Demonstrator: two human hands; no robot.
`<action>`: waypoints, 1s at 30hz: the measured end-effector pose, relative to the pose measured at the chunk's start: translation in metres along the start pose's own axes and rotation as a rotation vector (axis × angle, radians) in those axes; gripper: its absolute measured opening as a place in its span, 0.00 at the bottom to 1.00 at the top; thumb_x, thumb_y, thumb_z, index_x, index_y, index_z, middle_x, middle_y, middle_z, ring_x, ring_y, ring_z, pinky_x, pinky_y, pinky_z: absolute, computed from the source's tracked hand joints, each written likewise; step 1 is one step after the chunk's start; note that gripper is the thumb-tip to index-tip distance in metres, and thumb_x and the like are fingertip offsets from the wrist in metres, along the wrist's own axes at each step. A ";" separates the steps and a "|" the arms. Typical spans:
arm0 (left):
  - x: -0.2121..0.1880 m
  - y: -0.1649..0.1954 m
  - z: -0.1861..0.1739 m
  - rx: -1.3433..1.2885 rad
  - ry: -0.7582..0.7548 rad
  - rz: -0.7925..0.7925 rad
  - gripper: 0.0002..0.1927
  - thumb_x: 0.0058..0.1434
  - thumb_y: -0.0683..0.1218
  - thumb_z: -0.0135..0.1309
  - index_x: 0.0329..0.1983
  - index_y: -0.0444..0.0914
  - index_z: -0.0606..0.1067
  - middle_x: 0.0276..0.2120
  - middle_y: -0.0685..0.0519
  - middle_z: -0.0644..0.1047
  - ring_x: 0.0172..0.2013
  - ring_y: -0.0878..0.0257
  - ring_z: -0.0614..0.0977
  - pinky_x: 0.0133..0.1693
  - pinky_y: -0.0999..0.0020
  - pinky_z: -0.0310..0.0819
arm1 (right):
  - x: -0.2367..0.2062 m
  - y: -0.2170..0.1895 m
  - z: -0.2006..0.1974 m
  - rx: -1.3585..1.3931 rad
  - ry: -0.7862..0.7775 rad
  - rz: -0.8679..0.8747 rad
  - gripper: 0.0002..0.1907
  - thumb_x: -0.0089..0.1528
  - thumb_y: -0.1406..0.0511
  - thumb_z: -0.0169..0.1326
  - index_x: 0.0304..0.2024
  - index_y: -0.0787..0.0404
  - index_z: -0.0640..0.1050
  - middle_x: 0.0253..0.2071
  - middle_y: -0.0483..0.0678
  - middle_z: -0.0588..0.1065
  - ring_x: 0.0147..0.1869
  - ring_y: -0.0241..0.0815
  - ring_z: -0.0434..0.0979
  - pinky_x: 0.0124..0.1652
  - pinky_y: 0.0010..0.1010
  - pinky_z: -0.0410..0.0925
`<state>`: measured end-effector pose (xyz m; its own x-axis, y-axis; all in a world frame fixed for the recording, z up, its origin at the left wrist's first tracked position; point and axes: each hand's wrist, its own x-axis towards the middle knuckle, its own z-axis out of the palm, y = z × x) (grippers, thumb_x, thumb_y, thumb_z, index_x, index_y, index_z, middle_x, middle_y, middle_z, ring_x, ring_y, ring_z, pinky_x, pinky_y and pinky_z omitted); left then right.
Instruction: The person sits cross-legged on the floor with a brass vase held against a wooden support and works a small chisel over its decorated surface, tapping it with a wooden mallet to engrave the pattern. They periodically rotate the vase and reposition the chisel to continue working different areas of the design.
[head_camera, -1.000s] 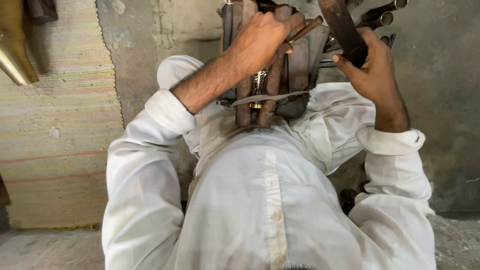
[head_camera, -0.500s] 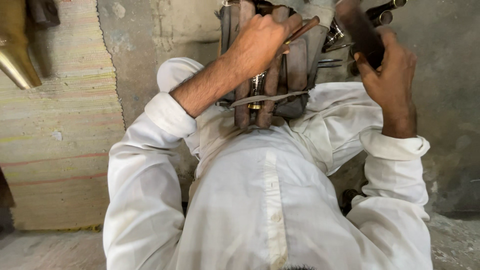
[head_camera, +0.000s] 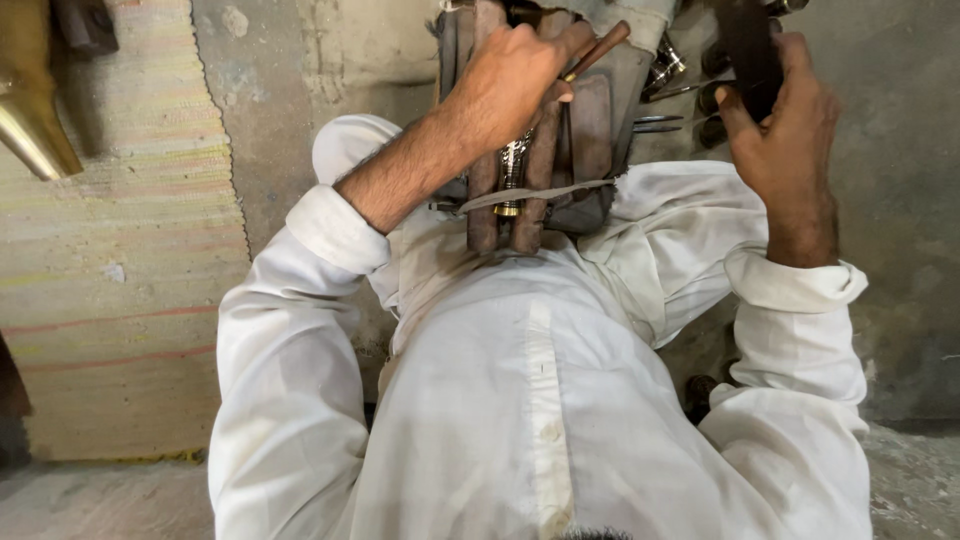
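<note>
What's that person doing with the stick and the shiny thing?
A person in a white shirt sits on the floor, seen from above. The left hand grips a thin brown tool over a small shiny metal piece clamped between wooden blocks. The right hand holds up a dark, hammer-like tool. A striped mat and a brass object lie nearby.

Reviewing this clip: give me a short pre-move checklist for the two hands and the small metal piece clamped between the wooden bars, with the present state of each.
1. Left hand grips the thin brown-handled tool: ok.
2. Tool tip on the small metal piece: cannot tell, the hand hides it.
3. Metal piece seated between the wooden bars, strap across them: ok.
4. Right hand holds the dark tool, raised clear of the work: ok.
5. Loose metal tools beside the bars, away from both hands: ok.
</note>
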<state>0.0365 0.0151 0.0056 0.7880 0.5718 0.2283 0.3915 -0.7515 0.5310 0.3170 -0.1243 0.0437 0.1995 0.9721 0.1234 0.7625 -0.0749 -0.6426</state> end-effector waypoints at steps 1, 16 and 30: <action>0.000 -0.001 0.000 -0.002 -0.017 -0.012 0.24 0.62 0.46 0.67 0.55 0.34 0.70 0.27 0.41 0.80 0.35 0.42 0.85 0.34 0.49 0.78 | 0.000 0.001 0.001 -0.122 -0.011 -0.109 0.18 0.63 0.71 0.64 0.53 0.66 0.74 0.39 0.56 0.78 0.40 0.55 0.80 0.42 0.43 0.70; -0.008 -0.002 -0.003 -0.050 0.073 0.033 0.23 0.62 0.45 0.67 0.57 0.36 0.71 0.28 0.41 0.81 0.35 0.40 0.83 0.35 0.46 0.76 | 0.003 0.000 -0.004 -0.125 0.016 -0.254 0.18 0.65 0.75 0.62 0.55 0.67 0.73 0.44 0.55 0.79 0.46 0.51 0.82 0.46 0.41 0.70; -0.013 -0.002 -0.004 0.007 0.049 0.014 0.24 0.63 0.46 0.67 0.57 0.36 0.70 0.28 0.40 0.81 0.34 0.40 0.84 0.35 0.46 0.77 | 0.006 -0.014 -0.010 -0.394 -0.079 -0.382 0.19 0.57 0.76 0.64 0.50 0.68 0.75 0.37 0.58 0.77 0.43 0.58 0.80 0.43 0.43 0.70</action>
<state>0.0236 0.0109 0.0051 0.7693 0.5766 0.2751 0.3844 -0.7617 0.5215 0.3139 -0.1198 0.0611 -0.1717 0.9589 0.2257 0.9473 0.2236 -0.2295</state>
